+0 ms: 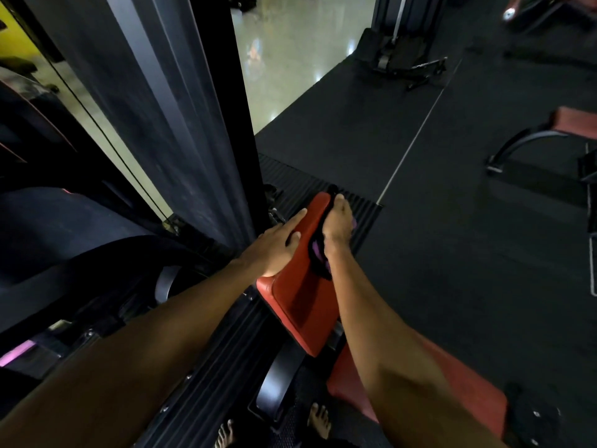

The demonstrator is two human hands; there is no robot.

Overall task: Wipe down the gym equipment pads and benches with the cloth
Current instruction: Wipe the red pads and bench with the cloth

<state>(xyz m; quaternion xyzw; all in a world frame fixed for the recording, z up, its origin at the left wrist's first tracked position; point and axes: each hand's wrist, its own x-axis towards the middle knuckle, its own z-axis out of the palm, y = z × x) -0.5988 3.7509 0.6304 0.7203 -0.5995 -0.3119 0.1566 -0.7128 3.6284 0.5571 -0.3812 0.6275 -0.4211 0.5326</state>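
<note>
Right hand (337,226) is clutching the cloth (318,253) (dark, perhaps purple) at the far end of the red pad (300,299), which is running lengthwise toward the person; left hand (279,244) is bracing it straight-fingered.

- Pad (300,286): centre of frame, tilted.
- Left hand (277,250): rests on the pad's left edge.
- Right hand (337,224): at the pad's right side near its far end, holding the cloth (318,253) against the pad.
- Ribbed plate (323,185): behind the pad's far end.
- Upright column (181,108): upper left to centre, just left of the pad.
- Seat (452,379): lower right, below the pad.
- Bare feet (319,421): bottom centre.
- Second bench (571,121): right edge.
- Machine base (397,50): top, right of centre.
</note>
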